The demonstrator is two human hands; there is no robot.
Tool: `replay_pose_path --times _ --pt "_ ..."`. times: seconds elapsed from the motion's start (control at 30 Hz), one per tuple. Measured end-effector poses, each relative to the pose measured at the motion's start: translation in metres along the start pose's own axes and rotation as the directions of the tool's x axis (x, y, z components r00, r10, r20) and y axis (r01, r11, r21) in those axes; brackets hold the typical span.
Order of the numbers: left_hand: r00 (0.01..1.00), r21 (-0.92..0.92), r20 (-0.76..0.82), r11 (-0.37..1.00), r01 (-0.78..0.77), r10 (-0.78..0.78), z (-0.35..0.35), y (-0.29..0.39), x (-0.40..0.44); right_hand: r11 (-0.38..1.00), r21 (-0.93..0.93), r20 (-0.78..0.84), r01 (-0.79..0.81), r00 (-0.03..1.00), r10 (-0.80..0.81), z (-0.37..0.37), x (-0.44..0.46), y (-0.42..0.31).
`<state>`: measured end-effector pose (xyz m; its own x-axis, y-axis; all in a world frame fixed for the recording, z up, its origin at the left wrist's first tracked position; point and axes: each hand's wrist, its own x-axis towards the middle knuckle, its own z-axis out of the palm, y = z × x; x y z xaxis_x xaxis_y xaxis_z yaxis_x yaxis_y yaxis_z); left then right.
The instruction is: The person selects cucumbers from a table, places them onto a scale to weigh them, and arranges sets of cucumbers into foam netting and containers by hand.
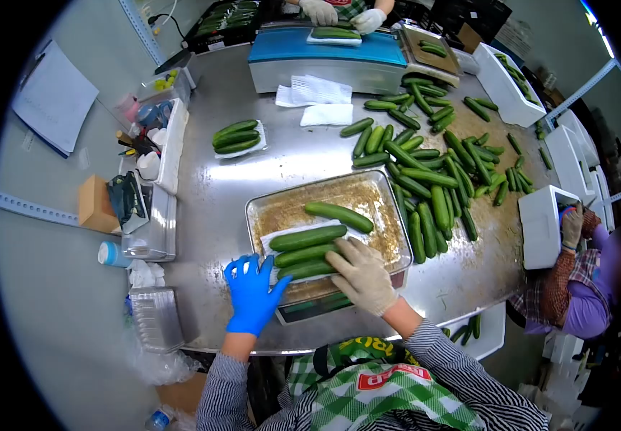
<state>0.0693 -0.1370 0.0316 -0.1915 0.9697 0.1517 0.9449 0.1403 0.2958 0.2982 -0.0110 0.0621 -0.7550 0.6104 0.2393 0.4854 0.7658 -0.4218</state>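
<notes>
A metal tray (253, 215) rests on a scale at the front of the steel table. In it, three cucumbers (302, 255) lie side by side on a white foam net sheet, and a single cucumber (339, 215) lies behind them. My left hand (251, 293), in a blue glove, is at the left ends of the three, fingers spread at the sheet's edge. My right hand (362, 279), in a pale knit glove, rests on their right ends with its fingers apart. To the right of the tray spreads a large pile of cucumbers (440, 205).
Wrapped cucumbers (237, 136) lie behind the tray at left. Foam sheets (314, 93) are near a blue-topped machine (328, 50), where a co-worker's gloved hands (368, 20) are. White boxes (546, 237) and another person (576, 287) are at right; supply bins (174, 151) line the left.
</notes>
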Motion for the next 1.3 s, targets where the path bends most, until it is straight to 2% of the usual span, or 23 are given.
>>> replay_pose_path --times 0.03,0.1,0.17,0.23,0.27,0.37,0.47,0.53,0.57,0.6,0.63,0.67,0.77,0.8,0.9,0.97,1.0,1.1,1.13,1.2,1.23,1.27,1.3 --pt "0.999 0.020 -0.012 0.999 0.048 -0.048 -0.003 -0.009 -0.005 0.998 0.058 0.007 -0.031 0.999 0.031 -0.007 0.004 0.007" --pt "0.991 -0.012 -0.078 0.994 0.108 -0.109 -0.001 -0.013 -0.013 0.991 -0.094 -0.283 -0.095 0.957 0.065 -0.014 0.010 0.028" --pt "0.978 -0.124 -0.108 0.978 0.166 -0.179 0.000 -0.009 -0.019 0.990 -0.073 -0.147 -0.117 0.984 0.106 -0.016 0.026 0.051" --pt "0.985 -0.127 -0.032 0.978 0.164 -0.169 0.003 0.012 -0.014 0.983 -0.101 0.123 -0.154 0.978 0.166 -0.012 0.042 0.070" --pt "0.991 -0.111 -0.008 0.985 0.130 -0.132 0.011 0.019 -0.012 0.994 -0.053 0.075 -0.100 0.992 0.104 -0.004 0.047 0.084" --pt "0.992 -0.079 -0.028 0.990 0.118 -0.120 0.025 0.019 -0.014 0.925 0.283 0.000 -0.252 0.965 0.263 -0.006 0.051 0.092" --pt "0.972 -0.133 -0.139 0.976 0.172 -0.191 0.002 0.028 -0.007 0.784 0.563 -0.007 -0.263 0.946 0.323 -0.019 0.042 0.092" --pt "0.919 -0.254 -0.300 0.950 0.183 -0.257 -0.020 0.054 0.012 0.646 0.677 0.174 -0.352 0.930 0.325 -0.043 0.040 0.069" --pt "0.938 -0.263 -0.254 0.950 0.167 -0.235 -0.026 0.066 0.018 0.569 0.716 0.262 -0.403 0.912 0.316 -0.057 0.039 0.058" --pt "0.955 -0.274 -0.211 0.950 0.148 -0.209 -0.030 0.079 0.025 0.648 0.639 0.366 -0.414 0.905 0.217 -0.068 0.040 0.053" --pt "0.968 -0.287 -0.170 0.949 0.129 -0.182 -0.031 0.088 0.028 0.501 0.756 0.394 -0.422 0.904 0.168 -0.067 0.031 0.045" --pt "0.951 -0.431 0.067 0.851 0.301 -0.302 -0.031 0.093 0.022 0.461 0.769 0.378 -0.443 0.896 0.231 -0.066 0.023 0.038" --pt "0.877 -0.701 0.298 0.537 0.469 -0.377 0.000 0.122 -0.008 0.298 0.868 0.329 -0.397 0.910 0.252 -0.051 -0.001 0.008" --pt "0.829 -0.793 0.384 0.313 0.522 -0.407 0.004 0.143 -0.014 0.266 0.890 0.336 -0.370 0.928 0.163 -0.038 -0.009 -0.004" --pt "0.840 -0.857 0.430 0.145 0.495 -0.329 0.016 0.159 -0.031 0.355 0.819 0.387 -0.451 0.891 0.239 -0.023 -0.027 -0.001" --pt "0.919 -0.796 0.342 0.458 0.395 -0.198 0.009 0.140 -0.036 0.772 0.547 0.300 -0.324 0.937 0.181 -0.041 -0.002 0.000" --pt "0.880 -0.741 0.371 0.476 0.474 -0.297 0.010 0.126 -0.040 0.909 0.349 0.265 -0.228 0.954 0.137 -0.048 0.015 0.003" --pt "0.839 -0.724 0.063 0.554 0.411 -0.541 -0.008 0.089 -0.031 0.994 0.088 0.410 0.059 0.908 -0.090 -0.039 0.062 -0.002" --pt "0.853 -0.640 -0.062 0.677 0.364 -0.518 -0.014 0.076 -0.024 0.993 0.033 0.321 0.113 0.940 -0.117 -0.035 0.061 -0.002" --pt "0.832 -0.673 -0.086 0.648 0.356 -0.548 -0.012 0.055 -0.015 0.974 -0.097 0.139 0.203 0.972 -0.188 -0.022 0.061 0.002" --pt "0.820 -0.692 -0.092 0.629 0.355 -0.565 -0.006 0.047 -0.012 0.987 0.162 0.029 -0.008 1.000 0.003 -0.019 0.058 0.003" --pt "0.830 -0.650 -0.060 0.653 0.388 -0.554 0.001 0.041 -0.010 0.886 0.423 -0.027 -0.189 0.975 0.221 -0.018 0.051 0.005" --pt "0.840 -0.608 -0.028 0.676 0.416 -0.543 0.009 0.035 -0.006 0.687 0.656 -0.027 -0.311 0.901 0.434 -0.015 0.041 0.011"
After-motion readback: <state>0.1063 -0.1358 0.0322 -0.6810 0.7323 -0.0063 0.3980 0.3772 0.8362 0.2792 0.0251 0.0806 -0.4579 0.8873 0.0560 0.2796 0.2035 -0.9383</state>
